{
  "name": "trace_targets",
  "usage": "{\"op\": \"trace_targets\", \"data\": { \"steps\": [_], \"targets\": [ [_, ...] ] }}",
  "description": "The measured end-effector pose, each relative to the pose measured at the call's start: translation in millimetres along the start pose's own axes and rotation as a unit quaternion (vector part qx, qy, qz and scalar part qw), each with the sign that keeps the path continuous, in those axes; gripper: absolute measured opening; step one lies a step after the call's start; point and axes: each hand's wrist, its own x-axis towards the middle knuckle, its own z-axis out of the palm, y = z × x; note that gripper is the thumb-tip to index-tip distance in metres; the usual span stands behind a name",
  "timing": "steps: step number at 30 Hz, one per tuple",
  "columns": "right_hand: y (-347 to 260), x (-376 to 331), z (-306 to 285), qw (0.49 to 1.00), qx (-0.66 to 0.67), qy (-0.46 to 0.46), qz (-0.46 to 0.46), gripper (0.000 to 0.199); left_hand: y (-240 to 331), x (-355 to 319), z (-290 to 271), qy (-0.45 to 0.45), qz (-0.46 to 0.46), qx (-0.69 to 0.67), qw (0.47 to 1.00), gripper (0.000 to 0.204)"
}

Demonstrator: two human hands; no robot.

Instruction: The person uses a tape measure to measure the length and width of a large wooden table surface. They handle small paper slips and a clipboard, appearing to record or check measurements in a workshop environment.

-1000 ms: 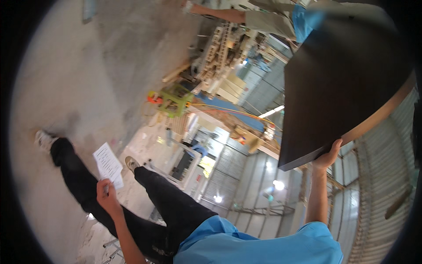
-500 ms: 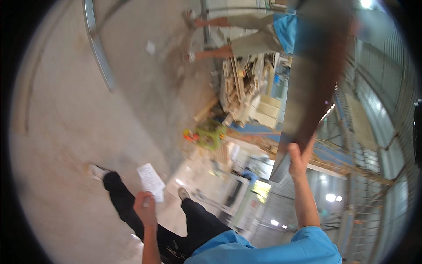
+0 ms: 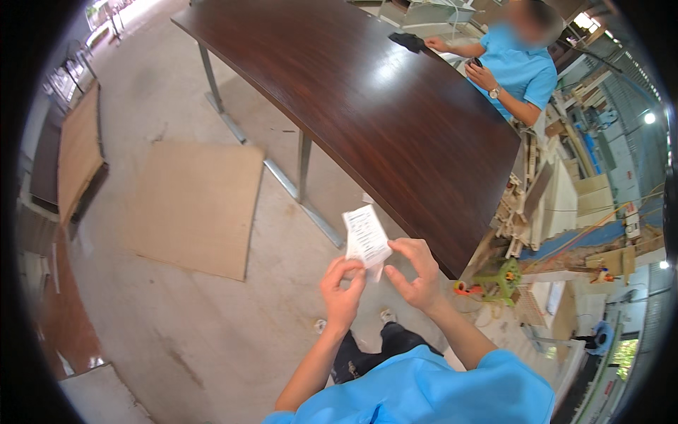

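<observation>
A small white printed paper slip point(image 3: 366, 235) is held up in front of me by both hands. My left hand point(image 3: 342, 291) pinches its lower left corner with thumb and fingers. My right hand point(image 3: 415, 272) grips its lower right edge, fingers curled. Just beyond the slip lies a large dark brown wooden tabletop point(image 3: 353, 92) on metal legs point(image 3: 304, 166). The slip stands tilted, printed side toward me.
A co-worker in a blue shirt point(image 3: 519, 67) leans on the table's far side. A brown board point(image 3: 194, 205) lies flat on the concrete floor to the left, more boards stand at the far left. Stacked wood pieces and a green tool point(image 3: 503, 277) sit at the right.
The view swung around sharply. My right hand let go of the big dark panel it held overhead and came down to the paper slip, which my left hand raised from my side.
</observation>
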Motion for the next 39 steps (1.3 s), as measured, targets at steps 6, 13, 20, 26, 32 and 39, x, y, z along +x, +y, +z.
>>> {"op": "trace_targets", "data": {
  "steps": [6,13,20,26,32,39],
  "targets": [
    [-21.7,50.0,-47.4,0.996,0.014,0.008,-0.092,0.031,77.1,26.9,46.3,-0.036,0.028,0.027,0.999,0.011],
    [66.1,51.7,-110.0,0.984,0.157,-0.046,-0.073,0.025,52.9,17.5,140.2,-0.018,0.0,-0.038,0.999,0.006],
    [136.7,68.7,-163.6,0.954,0.278,-0.088,-0.073,0.022,43.7,28.0,222.0,0.02,-0.027,-0.023,0.999,0.007],
    [160.8,69.7,-186.1,0.951,0.287,-0.109,-0.023,0.013,51.0,30.5,249.2,0.003,0.006,0.132,0.991,0.008],
    [169.2,56.8,-188.2,0.935,0.322,-0.117,0.086,0.007,52.4,24.1,257.8,0.01,0.001,0.171,0.985,0.007],
    [224.3,76.7,-215.8,0.845,0.431,0.057,0.311,0.012,14.6,-31.2,121.6,0.196,-0.044,0.142,0.969,0.013]
  ]
}}
